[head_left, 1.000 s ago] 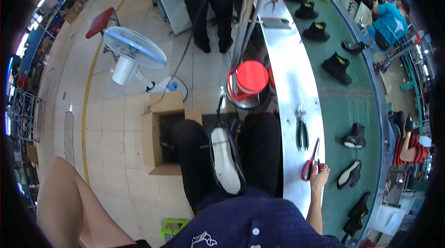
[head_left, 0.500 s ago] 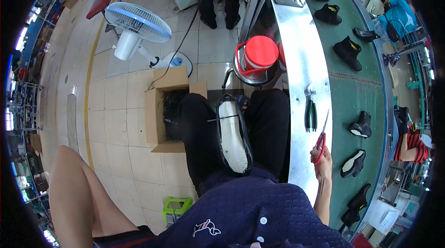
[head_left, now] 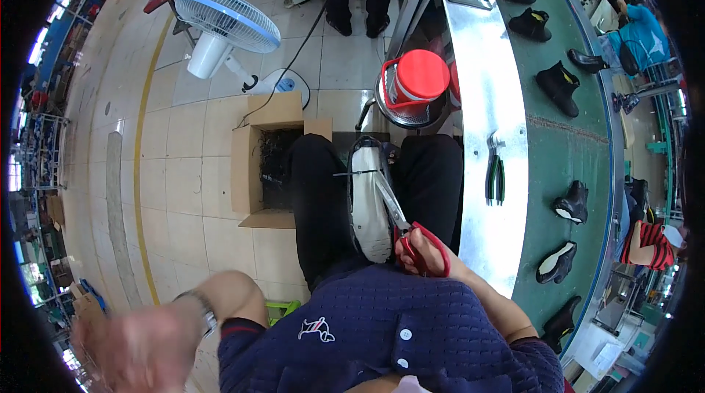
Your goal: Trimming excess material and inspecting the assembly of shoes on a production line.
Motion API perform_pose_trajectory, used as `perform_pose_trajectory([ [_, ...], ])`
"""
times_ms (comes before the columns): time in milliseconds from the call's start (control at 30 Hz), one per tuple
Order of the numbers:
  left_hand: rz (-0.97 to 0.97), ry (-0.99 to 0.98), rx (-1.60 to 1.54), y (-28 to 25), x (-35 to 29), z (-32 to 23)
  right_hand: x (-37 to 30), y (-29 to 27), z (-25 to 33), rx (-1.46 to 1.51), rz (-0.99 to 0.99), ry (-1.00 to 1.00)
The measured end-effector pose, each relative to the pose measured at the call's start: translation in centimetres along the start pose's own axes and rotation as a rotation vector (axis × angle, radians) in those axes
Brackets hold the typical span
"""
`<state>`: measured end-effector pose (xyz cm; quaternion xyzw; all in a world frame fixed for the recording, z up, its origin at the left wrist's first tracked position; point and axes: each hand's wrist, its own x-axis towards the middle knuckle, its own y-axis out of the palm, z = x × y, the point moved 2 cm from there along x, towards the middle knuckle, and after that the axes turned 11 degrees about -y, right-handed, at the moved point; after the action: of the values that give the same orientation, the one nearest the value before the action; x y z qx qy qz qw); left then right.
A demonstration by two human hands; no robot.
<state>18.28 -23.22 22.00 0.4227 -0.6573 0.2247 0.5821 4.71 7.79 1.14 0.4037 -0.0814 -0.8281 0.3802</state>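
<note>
A black shoe [head_left: 369, 222] with its pale underside facing up rests between my thighs. A thin black strip [head_left: 358, 172], perhaps a cable tie, crosses it near the far end, one end sticking out to the left. My right hand [head_left: 417, 250] grips the red-handled scissors [head_left: 391, 204], whose blades lie over the shoe and point up to that strip. Whether the blades touch the strip I cannot tell. At the lower left, my left hand [head_left: 139, 349] is raised away from the shoe and smeared by motion, so its fingers are unclear.
Pliers [head_left: 495, 176] lie on the metal bench [head_left: 503, 246] to my right. Beyond it, a green conveyor [head_left: 580, 147] carries several black shoes. A cardboard box [head_left: 244, 172] stands left of my legs, with a fan [head_left: 228, 18] and a red-lidded container [head_left: 422, 77] farther off.
My right hand has brought the scissors from over the bench leftward onto the shoe. My left hand has come into view at the lower left, where a bent bare limb showed before.
</note>
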Motion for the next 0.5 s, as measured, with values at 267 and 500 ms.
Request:
perform_pose_trajectory([
  [267,0.378,-1.637,-0.035,3.5,-23.1,3.6,0.9,1.8,-1.3,-0.023,-0.145,0.032],
  [500,0.742,-1.492,0.235,7.6,-31.1,0.0,1.2,1.3,-2.8,0.076,-0.100,0.014],
])
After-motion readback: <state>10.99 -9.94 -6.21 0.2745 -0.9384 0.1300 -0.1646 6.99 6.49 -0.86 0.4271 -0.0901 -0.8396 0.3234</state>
